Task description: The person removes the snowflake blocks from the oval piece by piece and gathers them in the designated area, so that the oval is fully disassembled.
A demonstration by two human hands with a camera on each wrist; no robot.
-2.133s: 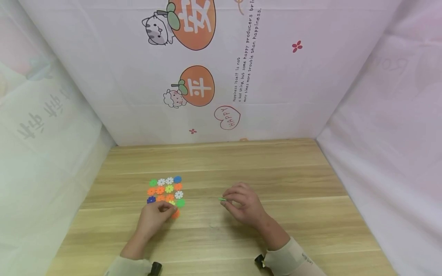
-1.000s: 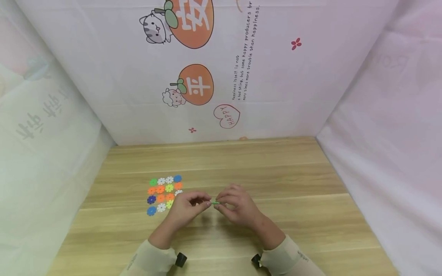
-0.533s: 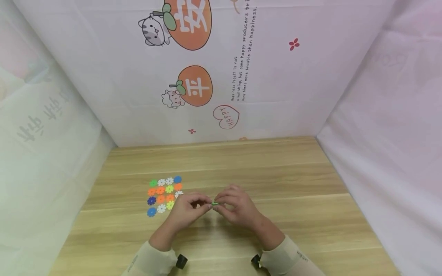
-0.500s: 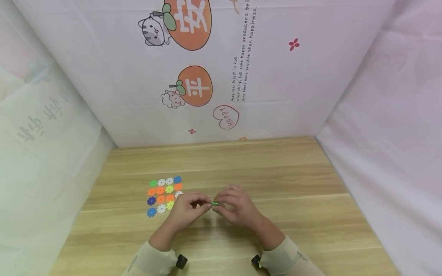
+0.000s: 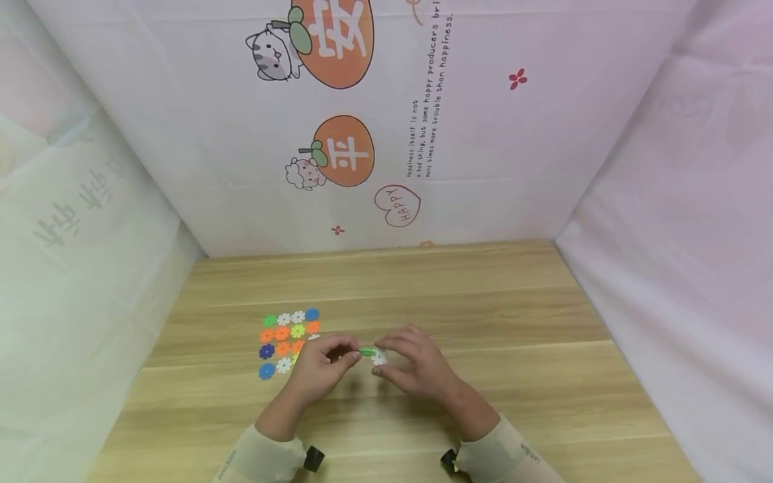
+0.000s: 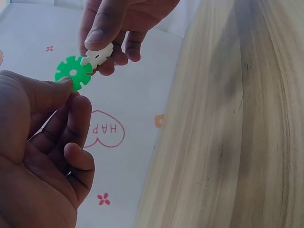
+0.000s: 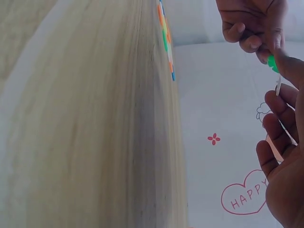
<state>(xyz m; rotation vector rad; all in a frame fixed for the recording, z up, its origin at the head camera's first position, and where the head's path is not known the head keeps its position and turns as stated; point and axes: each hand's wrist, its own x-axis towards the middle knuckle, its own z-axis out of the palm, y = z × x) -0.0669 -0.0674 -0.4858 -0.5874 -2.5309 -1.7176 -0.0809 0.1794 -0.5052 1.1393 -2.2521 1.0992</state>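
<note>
Above the table in the head view, my left hand (image 5: 320, 370) pinches a green slotted plastic disc (image 6: 65, 69) between thumb and forefinger. My right hand (image 5: 419, 362) holds a white slotted disc (image 6: 106, 52) by its rim with thumb and fingers. The two discs meet edge to edge and stand at an angle to each other, their rims overlapping in the left wrist view. In the right wrist view the green disc is partly hidden behind the right thumb, and the white one shows nearly edge-on.
Rows of loose slotted discs, such as an orange disc (image 5: 282, 333) and a dark blue disc (image 5: 266, 351), lie flat at the left of the wooden table (image 5: 471, 288). My left hand covers some of them. Printed white cloth (image 5: 471, 168) hangs behind and at both sides.
My left hand has come right from the disc rows to meet the right hand. The green disc, earlier in the right fingers, is now in the left; the white disc now shows in the right.
</note>
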